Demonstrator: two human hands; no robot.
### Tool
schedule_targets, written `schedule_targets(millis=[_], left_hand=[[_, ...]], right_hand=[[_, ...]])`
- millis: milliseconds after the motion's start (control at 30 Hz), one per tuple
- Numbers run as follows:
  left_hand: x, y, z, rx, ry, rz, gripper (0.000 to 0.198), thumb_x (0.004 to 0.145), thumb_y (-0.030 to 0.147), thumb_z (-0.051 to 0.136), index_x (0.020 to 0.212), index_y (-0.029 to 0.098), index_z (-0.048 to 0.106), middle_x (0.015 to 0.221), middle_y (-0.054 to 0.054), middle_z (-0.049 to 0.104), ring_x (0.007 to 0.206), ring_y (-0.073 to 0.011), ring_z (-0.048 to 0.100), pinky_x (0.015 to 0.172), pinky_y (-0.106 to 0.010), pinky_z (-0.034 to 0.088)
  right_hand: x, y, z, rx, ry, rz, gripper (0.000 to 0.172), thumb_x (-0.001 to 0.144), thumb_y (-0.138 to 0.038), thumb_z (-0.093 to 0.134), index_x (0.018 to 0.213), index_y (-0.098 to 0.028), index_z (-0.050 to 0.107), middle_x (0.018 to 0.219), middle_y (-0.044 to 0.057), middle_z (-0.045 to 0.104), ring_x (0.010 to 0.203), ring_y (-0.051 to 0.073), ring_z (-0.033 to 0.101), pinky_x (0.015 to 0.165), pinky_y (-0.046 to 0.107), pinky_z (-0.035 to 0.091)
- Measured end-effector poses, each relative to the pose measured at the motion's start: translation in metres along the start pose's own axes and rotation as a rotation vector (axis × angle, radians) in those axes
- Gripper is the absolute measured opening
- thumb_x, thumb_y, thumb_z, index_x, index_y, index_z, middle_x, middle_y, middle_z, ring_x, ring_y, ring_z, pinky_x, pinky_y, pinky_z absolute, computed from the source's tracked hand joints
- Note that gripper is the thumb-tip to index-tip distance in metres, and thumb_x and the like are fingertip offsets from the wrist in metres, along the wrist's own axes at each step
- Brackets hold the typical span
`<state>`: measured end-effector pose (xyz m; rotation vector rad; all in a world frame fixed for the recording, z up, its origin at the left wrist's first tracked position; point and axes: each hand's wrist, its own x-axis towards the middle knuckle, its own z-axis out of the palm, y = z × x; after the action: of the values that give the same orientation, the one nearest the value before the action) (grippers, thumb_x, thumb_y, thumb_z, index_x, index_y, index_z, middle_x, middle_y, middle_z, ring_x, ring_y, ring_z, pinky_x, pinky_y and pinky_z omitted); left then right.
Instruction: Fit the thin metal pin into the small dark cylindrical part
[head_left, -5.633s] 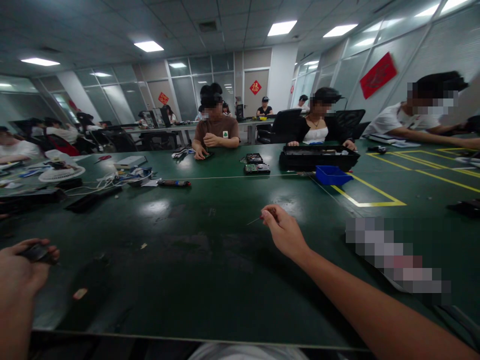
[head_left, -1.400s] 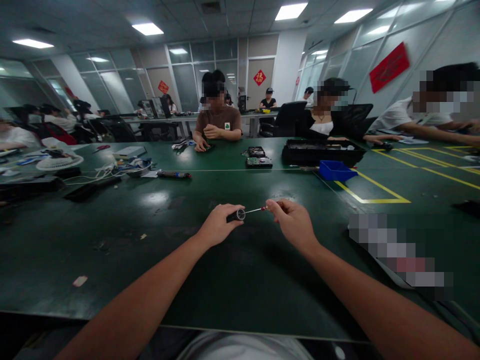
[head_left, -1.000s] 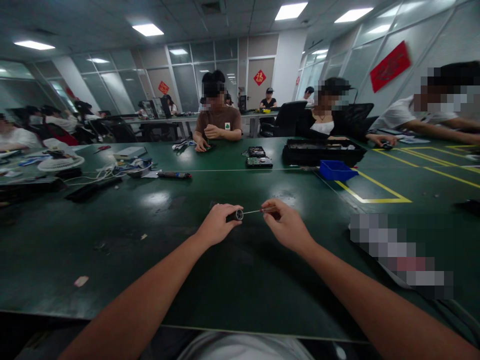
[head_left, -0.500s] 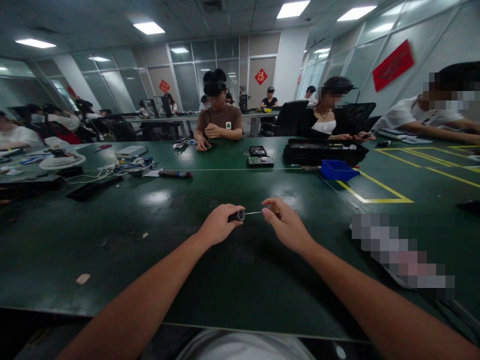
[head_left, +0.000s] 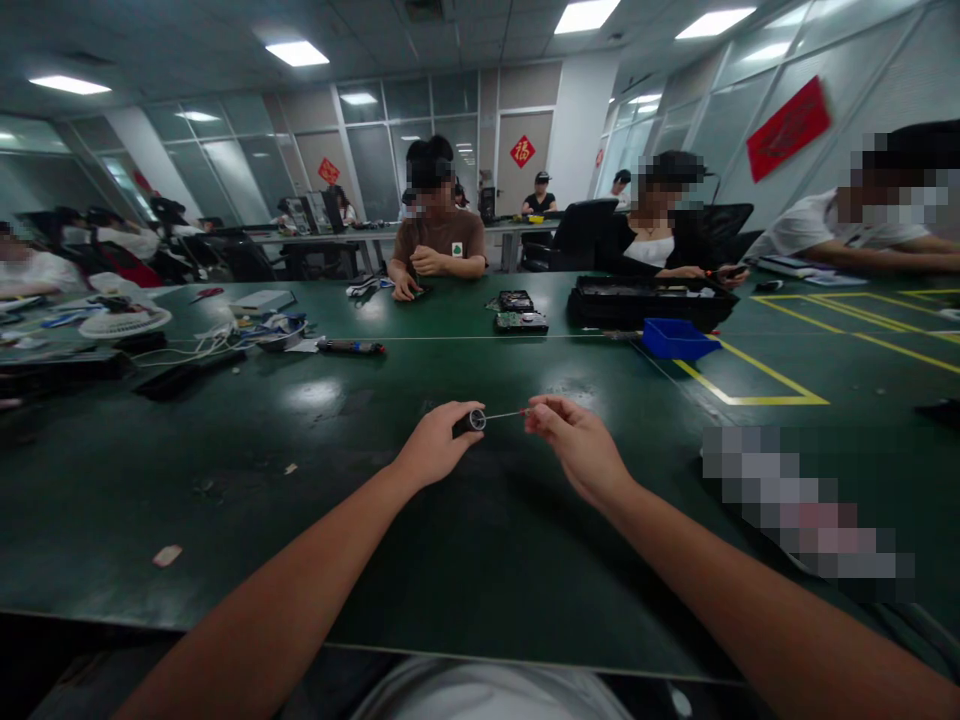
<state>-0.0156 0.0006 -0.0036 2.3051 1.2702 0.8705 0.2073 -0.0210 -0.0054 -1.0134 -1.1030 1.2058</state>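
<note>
My left hand (head_left: 435,442) is closed round a short black cylinder (head_left: 477,420), whose round, ringed end shows between thumb and fingers. Just to its right, my right hand (head_left: 576,440) pinches what looks like a slim screwdriver (head_left: 504,415). Its thin metal shaft runs left to the cylinder's round end, and a spot of red shows by my fingertips. The fingers hide most of its handle. Whether the shaft's tip goes inside the cylinder, I cannot tell. Both hands are held above the green table (head_left: 450,580).
Ahead lie hard drives (head_left: 521,322), a black tray (head_left: 651,302) and a blue bin (head_left: 679,340). Left of them are a dark tool (head_left: 351,347), cables and a white fan part (head_left: 124,322). A blurred-out item (head_left: 802,505) lies right. Co-workers sit across the table.
The fingers of my right hand have closed in on the screwdriver, and a red part now shows at them. My left hand with the cylinder has shifted slightly left and up.
</note>
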Motion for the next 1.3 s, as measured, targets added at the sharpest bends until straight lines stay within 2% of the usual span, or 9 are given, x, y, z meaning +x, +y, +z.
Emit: schedule_targets(millis=[67,133,300,433,533,767,967,1100,1300], left_hand=[[0.001,-0.001,-0.001,-0.015,0.008,0.026,0.04,0.088,0.017,0.066,0.128,0.023,0.063,0.126,-0.006,0.067,0.118,-0.0236,0.06,0.106,-0.041,0.044],[0.001,-0.003,-0.001,0.004,0.005,0.033,0.04,0.089,0.017,0.066,0.128,0.023,0.063,0.126,-0.007,0.067,0.119,-0.0244,0.059,0.107,-0.043,0.043],[0.001,-0.005,0.0,0.011,-0.028,0.037,0.04,0.089,0.02,0.067,0.128,0.024,0.064,0.124,-0.007,0.068,0.117,-0.0249,0.059,0.104,-0.044,0.045],[0.0,-0.003,0.0,0.018,-0.019,0.042,0.04,0.088,0.021,0.068,0.128,0.024,0.064,0.122,-0.006,0.068,0.115,-0.0247,0.059,0.102,-0.044,0.045],[0.0,-0.001,0.0,0.028,-0.026,0.067,0.039,0.087,0.018,0.068,0.126,0.024,0.065,0.121,-0.006,0.069,0.114,-0.0241,0.06,0.102,-0.043,0.045],[0.002,-0.004,0.002,0.038,-0.013,0.066,0.037,0.085,0.013,0.069,0.12,0.024,0.069,0.119,-0.006,0.07,0.112,-0.0234,0.061,0.102,-0.042,0.045],[0.001,-0.003,0.002,0.034,-0.003,0.049,0.038,0.084,0.014,0.071,0.121,0.023,0.069,0.12,-0.005,0.07,0.113,-0.0234,0.061,0.102,-0.043,0.045],[0.001,-0.005,0.003,0.037,-0.02,0.065,0.036,0.086,0.014,0.069,0.121,0.024,0.069,0.12,-0.006,0.07,0.113,-0.0237,0.06,0.102,-0.043,0.045],[0.001,-0.008,0.003,0.043,-0.02,0.044,0.038,0.086,0.014,0.067,0.122,0.025,0.069,0.121,-0.006,0.069,0.113,-0.0244,0.06,0.102,-0.045,0.046]], right_hand=[[0.003,0.003,-0.001,0.171,0.027,0.129,0.024,0.077,-0.041,0.076,0.086,-0.02,0.067,0.078,0.002,0.066,0.071,0.017,0.062,0.083,0.039,0.055],[0.006,0.005,-0.003,0.217,0.047,0.16,0.024,0.078,-0.042,0.075,0.081,-0.021,0.064,0.072,0.001,0.062,0.066,0.015,0.06,0.083,0.039,0.057],[0.007,0.007,-0.005,0.027,0.109,-0.016,0.028,0.082,-0.048,0.069,0.088,-0.022,0.063,0.081,0.003,0.065,0.072,0.017,0.062,0.077,0.038,0.056],[0.003,0.003,-0.002,-0.181,0.06,-0.116,0.032,0.085,-0.053,0.063,0.09,-0.021,0.062,0.082,0.004,0.066,0.073,0.018,0.062,0.073,0.037,0.054],[-0.001,-0.001,0.0,-0.239,0.015,-0.183,0.03,0.088,-0.05,0.06,0.093,-0.02,0.063,0.083,0.004,0.067,0.075,0.018,0.062,0.073,0.036,0.053],[-0.003,-0.002,0.0,-0.237,-0.081,-0.138,0.031,0.087,-0.048,0.063,0.096,-0.019,0.066,0.078,0.003,0.067,0.067,0.016,0.061,0.068,0.034,0.05],[-0.007,-0.003,0.001,-0.376,-0.037,-0.241,0.028,0.091,-0.046,0.057,0.097,-0.02,0.066,0.083,0.005,0.07,0.077,0.019,0.066,0.074,0.036,0.053],[-0.007,-0.003,0.001,-0.346,-0.093,-0.201,0.027,0.09,-0.045,0.057,0.1,-0.021,0.064,0.087,0.005,0.07,0.078,0.019,0.067,0.075,0.037,0.054],[-0.006,-0.002,0.002,-0.327,-0.086,-0.185,0.029,0.089,-0.048,0.058,0.1,-0.022,0.064,0.087,0.005,0.07,0.077,0.018,0.067,0.073,0.036,0.055]])
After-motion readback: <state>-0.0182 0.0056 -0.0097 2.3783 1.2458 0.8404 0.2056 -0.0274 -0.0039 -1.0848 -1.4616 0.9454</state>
